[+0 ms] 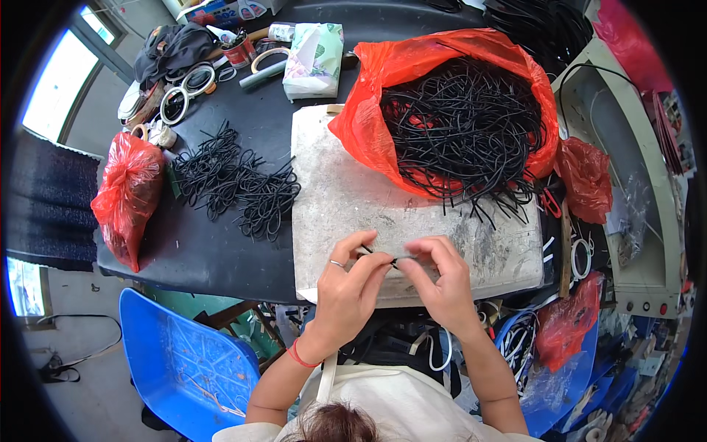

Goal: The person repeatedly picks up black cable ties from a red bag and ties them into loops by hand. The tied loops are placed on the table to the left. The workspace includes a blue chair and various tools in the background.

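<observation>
A short piece of black cord (395,263) is pinched between the thumb and fingers of my left hand (347,291), above the near part of a worn, light-coloured board (324,221). One end of the cord sticks up between those fingers. Close on its other side is my right hand (446,291), thumb and forefinger curved toward the cord. Motion smears the right fingertips, so their grip is unclear. Beyond both hands, a large red plastic bag (366,121) lies open, full of loose black cords (464,121). Looped black cords (221,173) lie heaped left of the board.
A tied red bag (127,195) sits at the table's left edge. Behind are a tissue pack (314,62) and tape rolls (174,105). Blue plastic chairs or bins (184,361) stand below, on either side of me. A beige metal machine (626,199) is at right.
</observation>
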Motion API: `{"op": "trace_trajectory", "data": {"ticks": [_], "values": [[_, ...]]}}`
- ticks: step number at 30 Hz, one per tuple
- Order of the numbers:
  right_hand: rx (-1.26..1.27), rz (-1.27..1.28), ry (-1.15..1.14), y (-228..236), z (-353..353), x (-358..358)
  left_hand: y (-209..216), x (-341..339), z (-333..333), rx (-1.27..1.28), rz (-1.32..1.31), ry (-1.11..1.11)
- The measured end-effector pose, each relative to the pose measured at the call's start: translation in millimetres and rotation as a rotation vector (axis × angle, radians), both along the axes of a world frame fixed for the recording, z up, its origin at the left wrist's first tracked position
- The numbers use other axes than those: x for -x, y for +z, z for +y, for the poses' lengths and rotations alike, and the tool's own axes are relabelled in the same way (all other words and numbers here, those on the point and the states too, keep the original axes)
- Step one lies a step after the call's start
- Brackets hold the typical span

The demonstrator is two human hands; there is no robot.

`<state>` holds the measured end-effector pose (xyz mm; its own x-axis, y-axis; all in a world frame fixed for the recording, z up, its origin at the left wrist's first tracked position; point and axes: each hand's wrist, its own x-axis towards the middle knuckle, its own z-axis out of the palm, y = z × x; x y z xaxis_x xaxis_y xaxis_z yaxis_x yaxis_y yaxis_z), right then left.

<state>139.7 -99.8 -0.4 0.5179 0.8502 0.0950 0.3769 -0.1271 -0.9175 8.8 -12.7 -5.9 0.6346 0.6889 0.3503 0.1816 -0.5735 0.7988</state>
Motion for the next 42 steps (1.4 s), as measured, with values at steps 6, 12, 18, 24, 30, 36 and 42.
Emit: {"op": "trace_trajectory", "data": {"ticks": [6,12,18,24,30,36,42], "values": [[-0.061,0.4,0.031,-7,-1,-2,11,4,0,1.043,-0.466,0.006],[-0.079,0.475,0.047,-8,-1,-1,10,17,11,1.199,-0.195,-0.196],[-0.064,0.382,0.006,-5,-2,4,13,12,3,1.213,-0.303,-0.162],[-0.163,0.117,-0.038,3,0,14,6,10,-3,1.452,-0.575,-0.145],[-0.187,0.196,-0.07,2,-2,14,14,10,-1,1.413,-0.476,-0.186],[-0.184,0.285,-0.068,1,-2,12,14,14,-1,1.172,-0.314,-0.174],[-0.184,0.309,-0.016,2,-2,10,18,13,0,1.239,-0.339,-0.15]]}}
